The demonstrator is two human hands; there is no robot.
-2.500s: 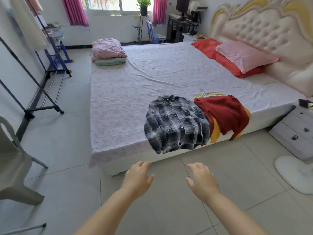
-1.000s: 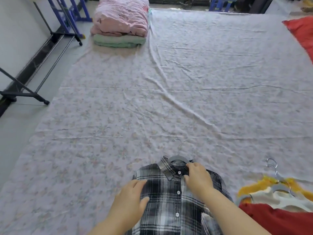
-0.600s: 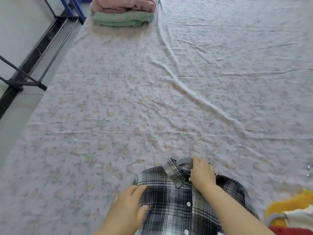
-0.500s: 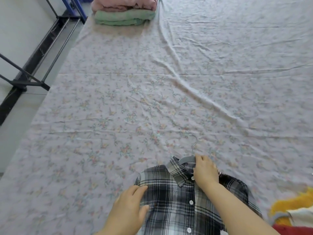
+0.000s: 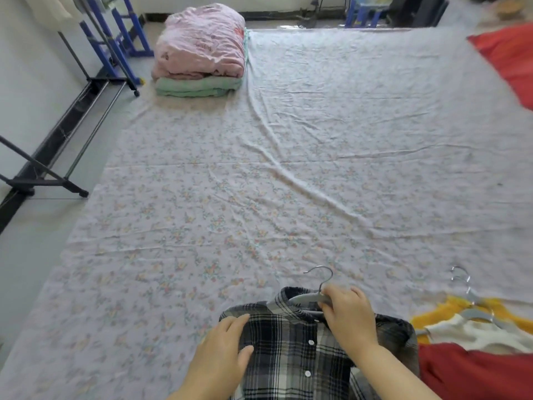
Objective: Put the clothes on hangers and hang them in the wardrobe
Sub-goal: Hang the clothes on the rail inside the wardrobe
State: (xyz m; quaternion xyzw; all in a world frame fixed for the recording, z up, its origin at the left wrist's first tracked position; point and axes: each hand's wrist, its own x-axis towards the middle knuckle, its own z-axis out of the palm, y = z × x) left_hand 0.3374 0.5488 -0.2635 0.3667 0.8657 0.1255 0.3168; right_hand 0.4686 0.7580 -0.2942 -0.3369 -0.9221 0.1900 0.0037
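Note:
A black-and-white plaid shirt (image 5: pixel 291 350) lies on the near edge of the bed (image 5: pixel 259 183), with a grey hanger (image 5: pixel 310 297) inside its collar and the metal hook pointing away from me. My right hand (image 5: pixel 347 316) grips the hanger's neck at the collar. My left hand (image 5: pixel 223 355) rests flat on the shirt's left shoulder with straight fingers. At the right lie a red garment (image 5: pixel 476 370) and a yellow and white garment (image 5: pixel 473 327) with a second grey hanger (image 5: pixel 473 310) on it.
Folded pink and green bedding (image 5: pixel 200 50) is stacked at the bed's far left corner. A black clothes rack (image 5: pixel 57 157) stands on the floor along the left wall. A red pillow (image 5: pixel 510 56) lies at the far right.
I came up to the bed and put both hands on the plaid shirt. In the last half second my right hand has closed round the hanger and raised it slightly at the collar.

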